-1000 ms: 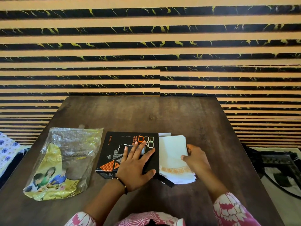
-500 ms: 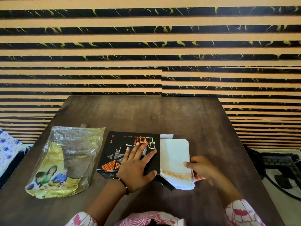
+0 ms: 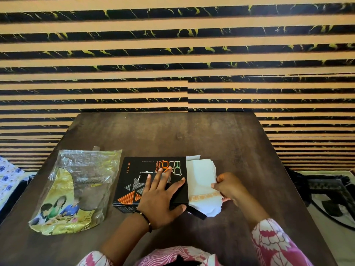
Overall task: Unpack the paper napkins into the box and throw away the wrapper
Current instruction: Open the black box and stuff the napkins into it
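A black box (image 3: 132, 181) with orange print lies flat on the dark wooden table (image 3: 192, 135). My left hand (image 3: 161, 198) rests on its top with fingers spread and straight. A stack of white paper napkins (image 3: 201, 179) with an orange band sticks out of the box's right end. My right hand (image 3: 228, 187) grips the stack at its right edge, fingers curled round it. The empty wrapper (image 3: 75, 191), clear plastic with yellow print and a picture of people, lies flat to the left of the box.
A striped tan and black wall (image 3: 172, 54) stands behind the table. A floral cloth (image 3: 7, 179) lies off the table's left edge. Dark gear on a mat (image 3: 330, 196) sits on the floor to the right.
My right hand has slid from the napkin stack's far right corner down to its right edge. The left hand stays on the box. The view has shifted slightly.
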